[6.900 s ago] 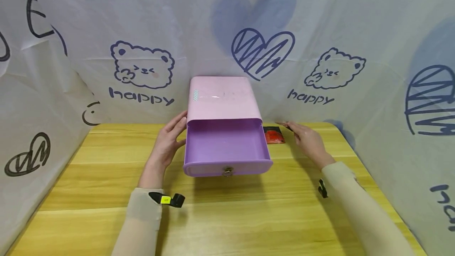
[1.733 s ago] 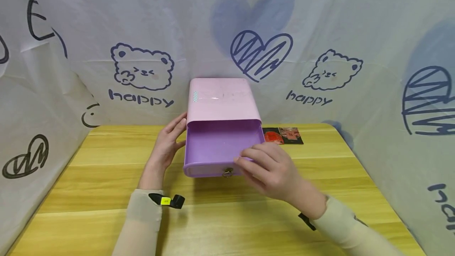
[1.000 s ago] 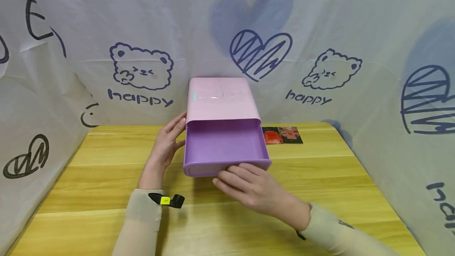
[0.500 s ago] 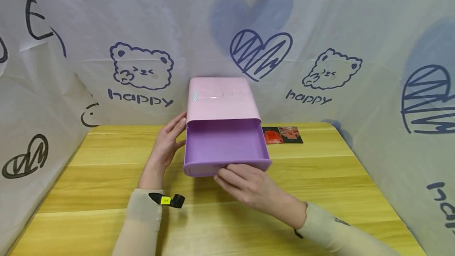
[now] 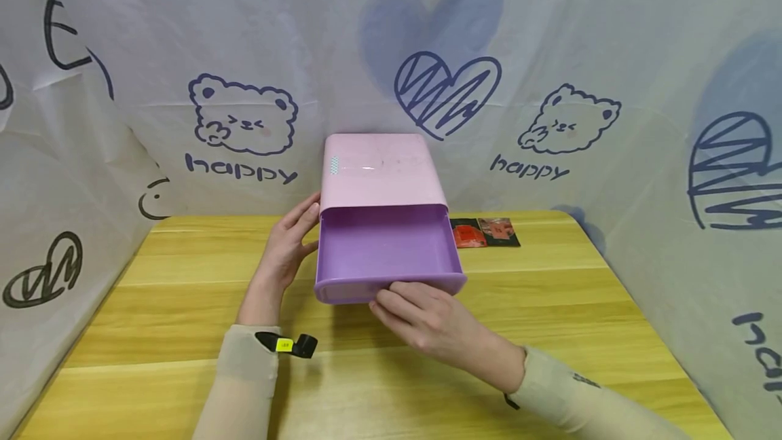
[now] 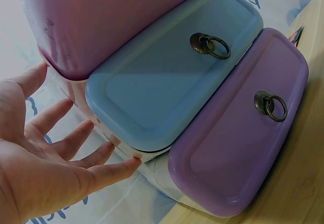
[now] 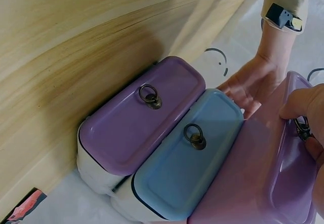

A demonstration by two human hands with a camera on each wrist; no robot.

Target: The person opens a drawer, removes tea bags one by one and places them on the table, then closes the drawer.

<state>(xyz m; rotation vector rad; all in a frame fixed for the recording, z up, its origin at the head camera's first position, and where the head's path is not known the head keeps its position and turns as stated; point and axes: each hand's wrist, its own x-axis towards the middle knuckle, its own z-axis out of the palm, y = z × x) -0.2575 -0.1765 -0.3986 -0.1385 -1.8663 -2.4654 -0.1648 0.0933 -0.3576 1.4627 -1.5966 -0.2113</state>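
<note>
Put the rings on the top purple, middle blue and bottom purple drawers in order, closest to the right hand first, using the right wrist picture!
1. Top drawer's ring: at the right edge, right at the fingers of the right hand.
2. Blue drawer's ring: in the middle.
3. Bottom drawer's ring: farthest left.

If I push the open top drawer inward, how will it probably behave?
The open top drawer is probably stiff, as it shows no sagging or bending. It may be light for its size, since nothing shows inside. It should slide rather than tip, because the pink housing encloses its back.
</note>
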